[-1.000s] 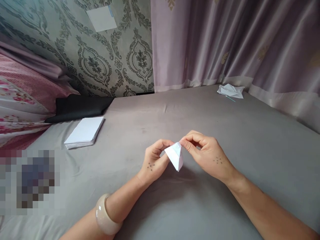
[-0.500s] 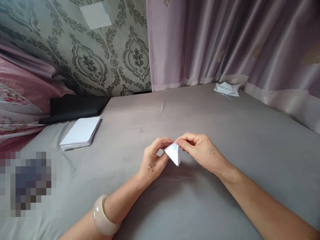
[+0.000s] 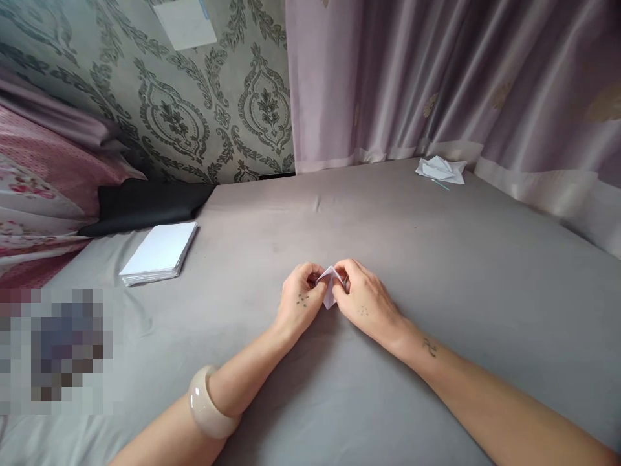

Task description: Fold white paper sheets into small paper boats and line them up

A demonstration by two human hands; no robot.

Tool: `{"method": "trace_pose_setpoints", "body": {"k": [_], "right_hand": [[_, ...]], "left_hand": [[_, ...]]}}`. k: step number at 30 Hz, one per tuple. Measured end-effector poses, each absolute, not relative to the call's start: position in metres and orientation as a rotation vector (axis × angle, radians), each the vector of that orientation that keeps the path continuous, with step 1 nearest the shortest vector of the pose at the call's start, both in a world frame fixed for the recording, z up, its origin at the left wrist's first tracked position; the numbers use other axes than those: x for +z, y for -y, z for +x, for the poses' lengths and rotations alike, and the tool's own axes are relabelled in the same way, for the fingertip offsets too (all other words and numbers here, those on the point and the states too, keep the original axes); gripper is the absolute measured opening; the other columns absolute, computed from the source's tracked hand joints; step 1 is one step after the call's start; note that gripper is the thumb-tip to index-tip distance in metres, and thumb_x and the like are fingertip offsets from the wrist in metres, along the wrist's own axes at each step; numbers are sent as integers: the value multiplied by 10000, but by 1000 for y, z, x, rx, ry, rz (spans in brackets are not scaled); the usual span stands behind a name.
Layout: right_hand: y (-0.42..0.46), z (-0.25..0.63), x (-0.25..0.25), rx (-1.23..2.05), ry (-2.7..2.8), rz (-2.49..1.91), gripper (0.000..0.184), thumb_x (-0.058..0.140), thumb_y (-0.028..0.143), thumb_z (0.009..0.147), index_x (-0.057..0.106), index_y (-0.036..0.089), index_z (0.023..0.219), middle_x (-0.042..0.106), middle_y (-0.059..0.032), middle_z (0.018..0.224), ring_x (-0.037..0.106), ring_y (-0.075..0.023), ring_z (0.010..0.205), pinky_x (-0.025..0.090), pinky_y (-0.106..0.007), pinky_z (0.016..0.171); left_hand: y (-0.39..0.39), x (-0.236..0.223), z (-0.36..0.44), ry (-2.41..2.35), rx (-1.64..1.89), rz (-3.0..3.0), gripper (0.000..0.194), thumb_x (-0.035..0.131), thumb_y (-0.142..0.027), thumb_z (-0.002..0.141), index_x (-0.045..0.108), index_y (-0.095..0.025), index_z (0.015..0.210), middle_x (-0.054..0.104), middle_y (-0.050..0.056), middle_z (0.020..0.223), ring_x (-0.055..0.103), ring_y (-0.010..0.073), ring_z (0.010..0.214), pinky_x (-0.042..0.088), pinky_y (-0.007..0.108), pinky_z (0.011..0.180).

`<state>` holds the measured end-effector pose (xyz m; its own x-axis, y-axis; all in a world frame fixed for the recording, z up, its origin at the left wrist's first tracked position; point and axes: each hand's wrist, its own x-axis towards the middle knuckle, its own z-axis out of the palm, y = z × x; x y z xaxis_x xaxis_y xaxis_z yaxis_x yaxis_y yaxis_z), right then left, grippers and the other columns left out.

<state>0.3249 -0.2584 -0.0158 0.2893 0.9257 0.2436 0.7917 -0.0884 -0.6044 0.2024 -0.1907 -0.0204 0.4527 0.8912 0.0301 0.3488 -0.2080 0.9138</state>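
Note:
A small folded white paper piece (image 3: 330, 291) lies low over the grey bedsheet (image 3: 436, 272) in the middle of the view. My left hand (image 3: 301, 301) pinches its left side with curled fingers. My right hand (image 3: 361, 301) grips its right side, fingers bent over the top. The two hands meet around the paper and cover most of it; only a small white part shows between them. A pale bangle (image 3: 208, 404) sits on my left wrist.
A stack of white paper sheets (image 3: 158, 252) lies at the left of the sheet, beside a black cloth (image 3: 145, 204). Crumpled white paper (image 3: 440, 169) rests near the curtain (image 3: 436, 77) at the far right. Patterned pillows (image 3: 33, 194) lie at the left.
Both hands have lowered the folded paper toward the sheet and closed in around it, hiding most of it. My right wrist has rolled over, palm down.

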Motion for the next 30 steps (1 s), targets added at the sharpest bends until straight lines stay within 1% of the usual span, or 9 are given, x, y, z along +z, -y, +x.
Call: {"method": "trace_pose_setpoints", "body": {"k": [3,5,8,11,16,20,25,30], "right_hand": [[259,329,-21,209,1641,-1990,112,457,135,864,527,207,915,626,-26,904,578,-153,734,358,-270,584],[260,330,-22,186,1682,-2030,122,467,130,870,539,206,931,626,-28,909,580,-152,725,336,-266,558],[262,330,-22,154,1730,-2065,151,475,110,869,565,207,942,612,-23,884,570,-146,693,320,-263,534],[264,331,-22,158,1787,-2058,205,472,95,867,607,217,960,591,-19,868,557,-137,669,328,-258,536],[267,335,-21,211,1838,-2058,309,466,46,841,639,234,1016,572,-16,899,544,-120,690,353,-242,569],[270,334,-16,122,1970,-2080,296,443,39,855,636,217,992,551,-21,886,508,-124,663,332,-254,545],[274,336,-12,6,2121,-2025,282,433,28,867,610,187,1019,545,-39,873,507,-145,692,350,-270,562],[274,340,-13,23,2130,-2008,293,428,28,863,585,187,1051,552,-52,941,516,-143,708,363,-269,564]], "left_hand": [[189,-22,201,-1088,727,2033,79,558,-202,787,629,-177,763,585,23,784,521,136,687,427,254,622],[187,-23,199,-1042,708,2138,91,535,-174,799,624,-186,779,582,23,783,515,145,697,426,261,626],[183,-25,196,-961,656,2252,162,492,-107,791,621,-197,828,585,22,791,520,155,719,431,266,638],[179,-27,193,-872,604,2323,228,462,-55,779,624,-200,847,599,31,827,543,163,760,449,275,669],[173,-32,187,-715,606,2435,218,446,-105,867,637,-204,904,607,52,921,571,176,842,479,284,721],[168,-35,181,-586,568,2581,246,402,-128,925,631,-195,988,586,68,962,546,175,862,480,287,748],[168,-30,174,-452,470,2803,312,334,-78,936,611,-170,1045,534,88,985,468,178,833,460,277,703],[172,-23,172,-411,384,2969,314,328,-50,930,588,-116,1093,534,100,984,449,185,825,460,280,701]]}}
